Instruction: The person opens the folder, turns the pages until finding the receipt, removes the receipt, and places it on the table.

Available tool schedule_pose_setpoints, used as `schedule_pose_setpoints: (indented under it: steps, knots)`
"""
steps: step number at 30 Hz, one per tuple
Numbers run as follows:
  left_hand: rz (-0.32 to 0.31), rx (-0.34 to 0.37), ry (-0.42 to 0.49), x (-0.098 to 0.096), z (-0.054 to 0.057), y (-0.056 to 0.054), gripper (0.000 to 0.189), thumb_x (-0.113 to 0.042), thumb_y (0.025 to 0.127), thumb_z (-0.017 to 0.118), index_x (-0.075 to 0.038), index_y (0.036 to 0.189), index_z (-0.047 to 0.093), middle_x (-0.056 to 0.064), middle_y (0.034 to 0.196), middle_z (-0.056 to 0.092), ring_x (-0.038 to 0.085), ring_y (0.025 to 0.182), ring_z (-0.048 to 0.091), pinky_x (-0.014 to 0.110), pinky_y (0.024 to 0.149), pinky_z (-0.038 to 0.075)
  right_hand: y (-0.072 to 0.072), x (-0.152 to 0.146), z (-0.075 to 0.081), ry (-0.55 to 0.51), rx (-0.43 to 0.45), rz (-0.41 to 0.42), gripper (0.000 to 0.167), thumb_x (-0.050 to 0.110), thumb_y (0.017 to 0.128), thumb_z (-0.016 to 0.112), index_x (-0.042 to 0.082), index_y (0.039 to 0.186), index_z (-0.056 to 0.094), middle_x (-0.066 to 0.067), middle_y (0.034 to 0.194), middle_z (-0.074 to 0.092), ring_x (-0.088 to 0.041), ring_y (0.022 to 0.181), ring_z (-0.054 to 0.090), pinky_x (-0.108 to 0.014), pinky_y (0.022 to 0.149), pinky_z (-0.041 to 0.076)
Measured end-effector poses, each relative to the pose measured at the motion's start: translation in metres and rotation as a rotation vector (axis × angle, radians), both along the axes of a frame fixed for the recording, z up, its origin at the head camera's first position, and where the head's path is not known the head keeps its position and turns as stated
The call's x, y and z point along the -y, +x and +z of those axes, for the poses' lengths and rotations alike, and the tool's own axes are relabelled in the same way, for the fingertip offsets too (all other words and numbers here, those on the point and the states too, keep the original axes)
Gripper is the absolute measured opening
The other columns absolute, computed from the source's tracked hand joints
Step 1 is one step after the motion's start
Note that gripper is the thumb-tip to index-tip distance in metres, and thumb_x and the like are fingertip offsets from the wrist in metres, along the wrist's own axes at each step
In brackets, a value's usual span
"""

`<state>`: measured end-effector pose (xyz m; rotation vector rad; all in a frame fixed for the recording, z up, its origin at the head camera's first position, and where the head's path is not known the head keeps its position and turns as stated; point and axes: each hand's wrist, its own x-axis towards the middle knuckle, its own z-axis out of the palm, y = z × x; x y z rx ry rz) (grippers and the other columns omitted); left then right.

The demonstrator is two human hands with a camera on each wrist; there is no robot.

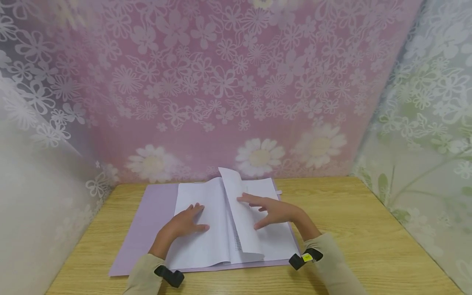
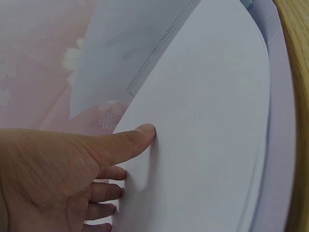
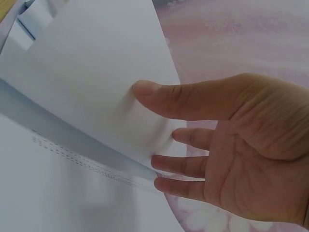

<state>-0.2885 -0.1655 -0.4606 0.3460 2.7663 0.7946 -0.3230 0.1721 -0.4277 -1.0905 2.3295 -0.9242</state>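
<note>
A lilac folder (image 1: pixel 149 221) lies spread on the table with a stack of white paper in it. One white sheet (image 1: pixel 236 209) stands raised and curved near the middle, its underside showing lines of small print too blurred to read. My left hand (image 1: pixel 184 223) rests on the left-hand pages (image 1: pixel 212 246), thumb and fingers spread. On the other side, my right hand (image 1: pixel 278 211) touches the raised sheet with its fingertips, fingers extended. In the right wrist view, the right thumb (image 3: pixel 147 92) lies against the blank face of the paper. Neither hand grips anything.
The folder lies on a wood-grain table (image 1: pixel 332 196). A pink floral curtain (image 1: pixel 206 102) hangs behind its far edge, with pale floral curtains at the left and right. A small tab (image 1: pixel 279 192) sticks out at the folder's right edge.
</note>
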Motion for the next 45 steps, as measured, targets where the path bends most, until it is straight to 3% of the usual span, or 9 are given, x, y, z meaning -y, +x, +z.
schedule_pose_setpoints:
  steps: [7, 11, 18, 25, 30, 45]
  knots:
    - [0.005, -0.019, -0.017, 0.000, -0.003, -0.001, 0.081, -0.040, 0.091, 0.076, -0.003, 0.154, 0.042, 0.025, 0.163, 0.033, 0.047, 0.151, 0.030, 0.064, 0.116, 0.034, 0.004, 0.013, -0.006, -0.005, -0.056, -0.073, 0.082, 0.036, 0.091, 0.078, 0.024, 0.160, 0.036, -0.009, 0.172, 0.018, -0.035, 0.156, 0.025, -0.061, 0.113, 0.041]
    - [-0.002, -0.031, -0.024, 0.000, -0.003, -0.002, 0.081, -0.039, 0.090, 0.077, -0.002, 0.153, 0.043, 0.025, 0.162, 0.035, 0.047, 0.150, 0.031, 0.063, 0.116, 0.035, 0.008, 0.019, -0.009, 0.000, -0.065, -0.096, 0.077, 0.037, 0.090, 0.078, 0.024, 0.157, 0.042, -0.008, 0.171, 0.020, -0.034, 0.156, 0.026, -0.061, 0.113, 0.042]
    - [-0.005, -0.018, -0.033, 0.000, -0.003, -0.002, 0.074, -0.035, 0.094, 0.073, -0.003, 0.154, 0.042, 0.024, 0.163, 0.034, 0.047, 0.151, 0.030, 0.064, 0.117, 0.033, 0.012, 0.021, -0.011, 0.041, -0.069, -0.080, 0.071, 0.037, 0.091, 0.077, 0.024, 0.154, 0.047, -0.008, 0.171, 0.022, -0.035, 0.155, 0.029, -0.059, 0.116, 0.039]
    - [-0.021, -0.021, -0.028, 0.002, -0.003, -0.002, 0.060, -0.021, 0.101, 0.063, -0.003, 0.154, 0.042, 0.022, 0.163, 0.034, 0.043, 0.154, 0.026, 0.062, 0.121, 0.028, 0.012, 0.023, -0.011, 0.057, -0.080, -0.057, 0.068, 0.036, 0.091, 0.077, 0.022, 0.152, 0.050, -0.008, 0.170, 0.024, -0.034, 0.156, 0.027, -0.058, 0.118, 0.036]
    - [-0.048, -0.033, -0.030, 0.002, -0.003, -0.004, 0.056, -0.015, 0.103, 0.059, -0.001, 0.154, 0.041, 0.023, 0.163, 0.034, 0.043, 0.154, 0.026, 0.060, 0.122, 0.028, 0.011, 0.023, -0.011, 0.052, -0.082, -0.048, 0.068, 0.035, 0.092, 0.077, 0.021, 0.152, 0.050, -0.008, 0.170, 0.023, -0.034, 0.156, 0.027, -0.058, 0.117, 0.038]
    - [-0.052, -0.036, -0.052, 0.002, -0.001, -0.004, 0.053, -0.010, 0.104, 0.055, 0.001, 0.153, 0.041, 0.024, 0.162, 0.034, 0.043, 0.154, 0.026, 0.059, 0.122, 0.028, 0.011, 0.026, -0.011, 0.044, -0.074, -0.032, 0.067, 0.030, 0.092, 0.076, 0.018, 0.153, 0.049, -0.011, 0.170, 0.024, -0.036, 0.155, 0.027, -0.059, 0.118, 0.035]
